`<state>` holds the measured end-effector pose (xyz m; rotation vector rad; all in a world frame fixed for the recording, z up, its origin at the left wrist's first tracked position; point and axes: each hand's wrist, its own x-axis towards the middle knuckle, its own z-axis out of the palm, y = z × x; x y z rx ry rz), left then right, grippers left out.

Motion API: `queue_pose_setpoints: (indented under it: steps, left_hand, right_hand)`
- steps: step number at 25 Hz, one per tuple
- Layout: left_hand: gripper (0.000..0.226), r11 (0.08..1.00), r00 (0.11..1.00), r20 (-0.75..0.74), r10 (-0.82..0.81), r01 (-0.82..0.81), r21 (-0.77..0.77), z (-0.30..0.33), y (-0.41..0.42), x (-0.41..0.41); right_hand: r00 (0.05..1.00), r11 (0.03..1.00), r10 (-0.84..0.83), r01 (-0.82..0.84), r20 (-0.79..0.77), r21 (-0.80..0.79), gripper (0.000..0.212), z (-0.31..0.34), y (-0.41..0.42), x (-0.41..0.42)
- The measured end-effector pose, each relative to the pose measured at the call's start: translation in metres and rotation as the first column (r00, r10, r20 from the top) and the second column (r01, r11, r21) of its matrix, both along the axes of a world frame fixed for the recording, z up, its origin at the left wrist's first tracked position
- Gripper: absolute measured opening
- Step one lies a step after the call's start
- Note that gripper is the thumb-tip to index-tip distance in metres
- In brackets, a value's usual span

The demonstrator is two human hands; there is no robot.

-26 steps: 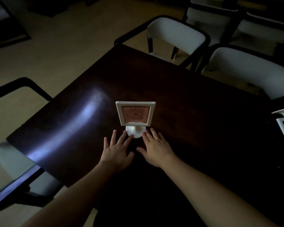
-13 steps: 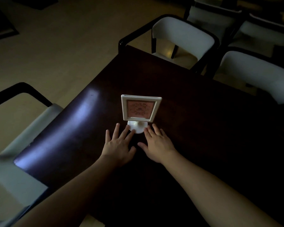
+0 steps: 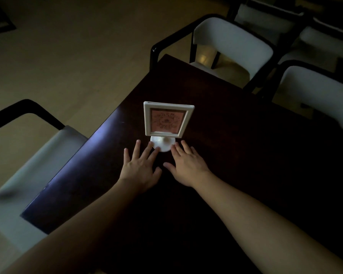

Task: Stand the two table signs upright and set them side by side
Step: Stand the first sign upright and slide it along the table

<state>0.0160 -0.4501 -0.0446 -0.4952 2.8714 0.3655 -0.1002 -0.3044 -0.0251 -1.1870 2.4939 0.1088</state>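
Observation:
One white table sign with a pinkish card stands upright on its round white base on the dark wooden table. My left hand lies flat on the table, fingers spread, its fingertips touching the base's left edge. My right hand lies flat too, fingertips at the base's right edge. Neither hand holds anything. The second sign is out of the frame.
White-cushioned chairs with black frames stand around the table: one at the left, one at the far corner, another at the right. The table's left edge runs close to my left arm. The room is dim.
The view has turned left and drawn closer; the second sign at the right edge has left the frame. My hands stay flat at the sign's base.

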Motion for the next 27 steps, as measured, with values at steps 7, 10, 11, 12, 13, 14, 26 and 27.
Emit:
queue_pose_setpoints:
  steps: [7,10,11,12,13,14,26,27]
  left_hand:
    - [0.073,0.999,0.999,0.005,0.041,-0.042,0.021,0.004,-0.036,-0.005]
    - [0.073,0.999,0.999,-0.004,0.052,-0.052,0.012,0.004,-0.047,-0.008]
    - [0.073,0.998,0.998,-0.005,0.056,-0.056,0.01,0.004,-0.05,-0.009]
    - [0.073,0.998,0.998,-0.008,0.06,-0.06,0.008,0.004,-0.053,-0.009]
    - [0.074,0.998,0.998,-0.009,0.063,-0.063,0.007,0.003,-0.055,-0.009]
    - [0.074,0.998,0.998,-0.007,0.064,-0.064,0.008,0.003,-0.057,-0.008]
    - [0.077,0.998,0.999,-0.04,0.036,-0.034,0.044,0.011,-0.056,-0.001]
    - [0.079,0.999,0.998,-0.053,0.027,-0.025,0.044,0.014,-0.054,0.0]
  right_hand:
    - [1.0,1.0,0.021,-0.021,-0.006,-0.011,0.08,-0.003,-0.041,-0.009]
    - [0.999,0.999,0.029,-0.029,-0.015,-0.015,0.08,-0.003,-0.055,-0.013]
    - [0.999,0.999,0.031,-0.031,-0.016,-0.014,0.08,-0.003,-0.059,-0.014]
    - [0.999,0.999,0.032,-0.033,-0.014,-0.012,0.08,-0.003,-0.062,-0.014]
    - [0.999,0.999,0.033,-0.034,-0.011,-0.012,0.08,-0.003,-0.065,-0.014]
    - [0.999,0.999,0.032,-0.032,-0.005,-0.012,0.079,-0.003,-0.067,-0.014]
    - [0.998,0.999,-0.049,0.049,0.032,0.009,0.075,0.006,-0.05,0.001]
    - [0.997,0.998,-0.067,0.067,0.034,-0.005,0.075,0.008,-0.043,0.004]
